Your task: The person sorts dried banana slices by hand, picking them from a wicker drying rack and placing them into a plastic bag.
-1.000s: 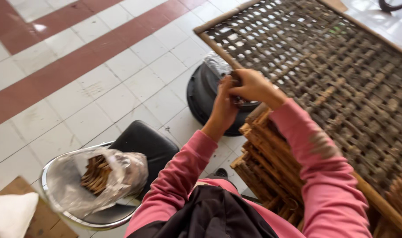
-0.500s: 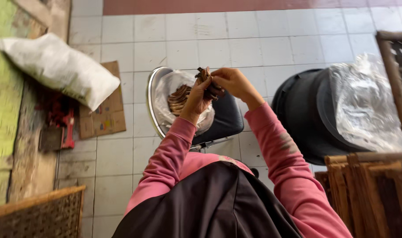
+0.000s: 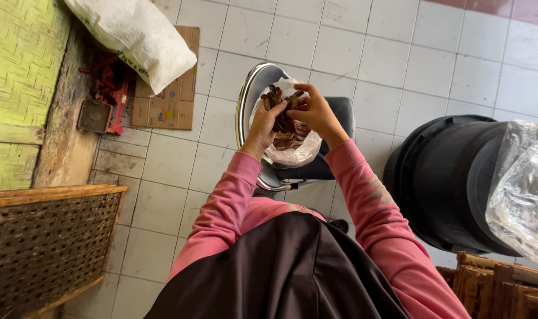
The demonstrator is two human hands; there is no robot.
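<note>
Hands over a metal bowl (image 3: pixel 245 106): I see my left hand (image 3: pixel 268 121) and right hand (image 3: pixel 311 111) closed on brown strips (image 3: pixel 285 127) above a plastic bag (image 3: pixel 292 155); next, I judge, lowering them in needs care.

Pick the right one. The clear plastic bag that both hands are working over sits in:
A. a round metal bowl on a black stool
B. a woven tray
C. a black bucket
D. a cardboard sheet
A: the left hand and right hand hold brown pieces over the plastic bag, which lies in the metal bowl on the black stool.
</note>
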